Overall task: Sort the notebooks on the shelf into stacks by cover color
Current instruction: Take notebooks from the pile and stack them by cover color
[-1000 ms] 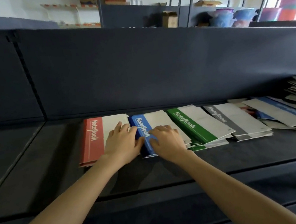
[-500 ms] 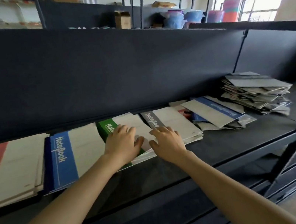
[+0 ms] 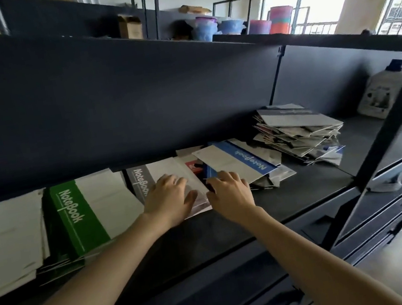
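The left hand (image 3: 169,200) is laid flat, fingers relaxed, on the grey notebook (image 3: 140,183) — the right hand (image 3: 230,193), fingers loosely bent, is set against its right edge.

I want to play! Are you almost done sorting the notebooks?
About halfway. The blue stack and green stack look tidy. The left hand rests on the gray stack, the right hand at its edge. The loose blue notebook and the messy pile are unsorted.
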{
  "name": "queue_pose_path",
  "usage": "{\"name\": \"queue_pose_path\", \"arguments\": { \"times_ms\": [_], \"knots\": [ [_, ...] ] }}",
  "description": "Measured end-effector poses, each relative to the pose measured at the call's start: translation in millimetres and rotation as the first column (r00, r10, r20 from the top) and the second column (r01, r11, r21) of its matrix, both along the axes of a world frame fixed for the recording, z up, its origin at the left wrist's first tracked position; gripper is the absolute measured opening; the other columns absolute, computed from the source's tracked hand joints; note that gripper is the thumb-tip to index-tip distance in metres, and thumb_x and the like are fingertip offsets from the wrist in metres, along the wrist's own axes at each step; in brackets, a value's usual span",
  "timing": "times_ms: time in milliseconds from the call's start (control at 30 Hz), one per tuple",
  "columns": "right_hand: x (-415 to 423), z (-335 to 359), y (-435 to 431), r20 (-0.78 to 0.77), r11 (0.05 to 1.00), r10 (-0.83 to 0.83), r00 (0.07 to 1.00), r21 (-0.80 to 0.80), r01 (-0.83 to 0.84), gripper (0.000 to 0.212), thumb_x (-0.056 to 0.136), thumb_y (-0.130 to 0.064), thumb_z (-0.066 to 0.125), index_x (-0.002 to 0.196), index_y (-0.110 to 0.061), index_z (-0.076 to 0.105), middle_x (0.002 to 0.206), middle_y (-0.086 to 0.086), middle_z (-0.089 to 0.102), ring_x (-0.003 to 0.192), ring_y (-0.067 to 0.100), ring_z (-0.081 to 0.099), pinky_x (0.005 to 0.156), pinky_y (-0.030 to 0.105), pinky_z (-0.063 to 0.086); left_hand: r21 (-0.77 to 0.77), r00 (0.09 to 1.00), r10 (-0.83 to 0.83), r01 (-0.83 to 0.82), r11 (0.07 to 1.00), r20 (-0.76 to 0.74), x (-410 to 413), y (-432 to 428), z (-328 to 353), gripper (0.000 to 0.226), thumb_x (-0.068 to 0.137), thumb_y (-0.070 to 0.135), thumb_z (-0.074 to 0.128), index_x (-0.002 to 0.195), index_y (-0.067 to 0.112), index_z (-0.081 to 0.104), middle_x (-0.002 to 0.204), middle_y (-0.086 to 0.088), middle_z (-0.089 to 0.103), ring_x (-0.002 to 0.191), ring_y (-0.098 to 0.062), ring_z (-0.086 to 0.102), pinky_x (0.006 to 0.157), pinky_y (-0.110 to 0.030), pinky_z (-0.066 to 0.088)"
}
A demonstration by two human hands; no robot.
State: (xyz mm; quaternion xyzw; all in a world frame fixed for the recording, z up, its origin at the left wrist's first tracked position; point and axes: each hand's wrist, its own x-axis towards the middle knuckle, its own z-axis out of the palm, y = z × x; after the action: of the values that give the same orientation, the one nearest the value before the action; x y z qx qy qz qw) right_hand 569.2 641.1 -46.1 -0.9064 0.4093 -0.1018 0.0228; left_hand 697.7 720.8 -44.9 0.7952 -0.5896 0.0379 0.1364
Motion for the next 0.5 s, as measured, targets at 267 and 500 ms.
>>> {"name": "queue_pose_path", "arguments": {
  "times_ms": [267, 500],
  "knots": [
    [-23.7, -2.1, -42.7, -0.163, 0.99, -0.109, 0.981, 0.071, 0.122, 0.048, 0.093, -0.019, 0.049, 0.138, -0.012, 0.035, 0.139, 0.016, 0.035, 0.13, 0.037, 0.031, 0.103, 0.049, 0.032, 0.014, 0.999, -0.018, 0.018, 1.0, -0.046, -24.5, -33.8, -2.8, 0.047, 0.098, 0.043, 0.037, 0.137, 0.018, 0.042, 0.142, -0.002, 0.041, 0.132, -0.019, 0.035, 0.105, -0.035, 0.033],
    [-21.9, -2.2, -52.4, -0.252, 0.998, -0.059, 0.966, -0.018, 0.056, 0.043, 0.093, -0.013, 0.05, 0.134, -0.008, 0.038, 0.133, 0.018, 0.041, 0.124, 0.036, 0.04, 0.093, 0.046, 0.044, -0.01, 0.995, 0.0, -0.001, 1.0, -0.099, -25.3, -45.4, -7.4, 0.048, 0.099, 0.042, 0.037, 0.139, 0.017, 0.04, 0.142, -0.003, 0.041, 0.131, -0.018, 0.036, 0.105, -0.033, 0.033]
  ]
}}
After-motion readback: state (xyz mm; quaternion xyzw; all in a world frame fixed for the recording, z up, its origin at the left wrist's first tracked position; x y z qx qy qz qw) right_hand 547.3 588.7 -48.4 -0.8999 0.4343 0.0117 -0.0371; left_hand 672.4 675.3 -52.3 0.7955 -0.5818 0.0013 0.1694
